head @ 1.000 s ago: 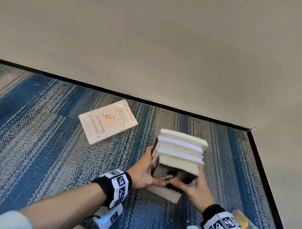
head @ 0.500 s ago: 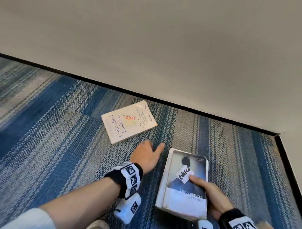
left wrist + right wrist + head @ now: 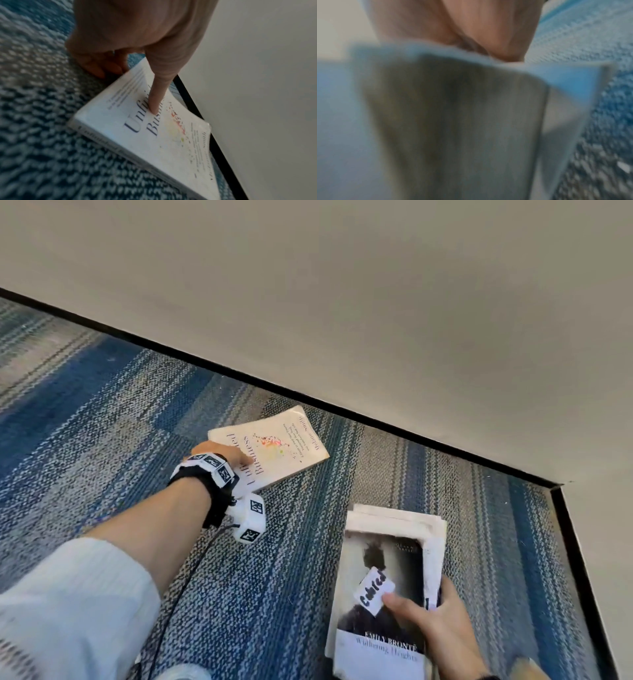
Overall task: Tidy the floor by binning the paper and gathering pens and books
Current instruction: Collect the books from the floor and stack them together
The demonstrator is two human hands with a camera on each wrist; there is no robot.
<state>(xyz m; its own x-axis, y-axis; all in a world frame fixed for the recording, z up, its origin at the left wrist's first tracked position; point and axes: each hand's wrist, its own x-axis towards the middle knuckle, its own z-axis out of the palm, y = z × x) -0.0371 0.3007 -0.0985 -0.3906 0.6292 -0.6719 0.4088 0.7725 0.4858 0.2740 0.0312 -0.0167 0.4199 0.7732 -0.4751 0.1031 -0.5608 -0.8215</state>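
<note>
A white paperback (image 3: 278, 447) lies on the blue striped carpet close to the wall. My left hand (image 3: 224, 455) is at its near left corner. In the left wrist view the thumb (image 3: 158, 94) presses on the paperback's cover (image 3: 154, 135) while the curled fingers (image 3: 102, 67) hook its edge at the carpet. My right hand (image 3: 435, 625) grips a stack of books (image 3: 387, 570) low over the carpet, thumb on the dark top cover beside a white label. The right wrist view is blurred, showing only the stack's cover (image 3: 453, 121) under the hand (image 3: 471, 27).
A grey wall with a black baseboard (image 3: 342, 409) runs diagonally behind the books and turns a corner at the right (image 3: 561, 498). A tan object (image 3: 527, 669) pokes in at the bottom right edge. Open carpet (image 3: 102, 422) stretches to the left.
The left hand let go of the stack and reached forward to the white paperback. The right hand alone tipped the stack flat and now holds it cover up.
</note>
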